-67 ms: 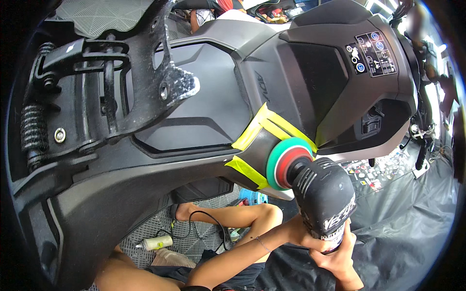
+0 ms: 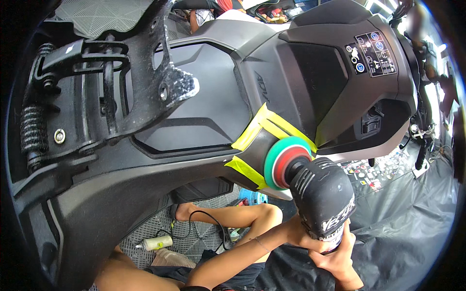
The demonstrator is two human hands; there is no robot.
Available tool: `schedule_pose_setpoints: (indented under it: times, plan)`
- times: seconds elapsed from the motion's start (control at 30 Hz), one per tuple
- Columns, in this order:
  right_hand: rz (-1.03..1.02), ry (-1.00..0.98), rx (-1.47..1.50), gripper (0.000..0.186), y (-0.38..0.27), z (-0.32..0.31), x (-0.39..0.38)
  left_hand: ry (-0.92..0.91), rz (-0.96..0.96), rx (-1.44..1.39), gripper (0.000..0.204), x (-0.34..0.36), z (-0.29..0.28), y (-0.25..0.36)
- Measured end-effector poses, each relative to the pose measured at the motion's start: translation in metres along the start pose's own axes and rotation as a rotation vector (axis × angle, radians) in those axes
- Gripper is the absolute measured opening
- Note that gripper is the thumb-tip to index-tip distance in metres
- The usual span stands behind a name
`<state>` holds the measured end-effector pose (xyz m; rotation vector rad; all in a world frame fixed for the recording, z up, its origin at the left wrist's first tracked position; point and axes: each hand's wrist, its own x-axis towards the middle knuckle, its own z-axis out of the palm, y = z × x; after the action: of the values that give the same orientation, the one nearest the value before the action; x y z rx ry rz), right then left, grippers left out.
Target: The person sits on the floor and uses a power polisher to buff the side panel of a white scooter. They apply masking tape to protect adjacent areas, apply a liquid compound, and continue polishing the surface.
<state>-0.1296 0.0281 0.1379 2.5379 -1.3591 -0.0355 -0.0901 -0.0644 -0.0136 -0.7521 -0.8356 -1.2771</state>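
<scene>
Both my hands grip a black polisher (image 2: 323,194) by its handle end. My left hand (image 2: 302,235) closes around it from the left; my right hand (image 2: 340,257) wraps it from below and the right, next to the left. The polisher's green foam pad (image 2: 270,167), with a red backing, lies tilted against the dark body panel (image 2: 253,164) of a motor scooter. Strips of yellow masking tape (image 2: 252,132) border that spot above, and another yellow strip (image 2: 245,171) runs below left. The pad's contact face is hidden.
The scooter's black hinge bracket (image 2: 170,92) juts up at left beside a coil spring (image 2: 33,128). Under my arms, a squeeze bottle (image 2: 155,242) and a black cable (image 2: 225,233) lie on the grey tile floor. A black sheet (image 2: 398,218) covers the right. Another person (image 2: 208,17) sits beyond the scooter.
The polisher and its pad have shifted very slightly left, with both my hands still on it. Nothing else has visibly moved.
</scene>
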Motion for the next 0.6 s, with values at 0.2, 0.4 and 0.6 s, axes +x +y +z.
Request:
schedule_pose_setpoints:
  times: [0.2,0.4,0.6]
  plan:
    - [-0.114,-0.103,-0.135,0.121,0.001,0.002,0.006,-0.05,0.071,0.165,0.041,-0.012,-0.015,0.031]
    - [-0.166,-0.054,-0.222,0.111,-0.002,0.007,0.009,-0.082,0.153,0.28,0.036,-0.011,-0.018,0.024]
    - [0.148,-0.016,0.069,0.087,-0.004,0.003,0.0,0.069,-0.04,-0.041,0.049,-0.003,0.002,-0.002]
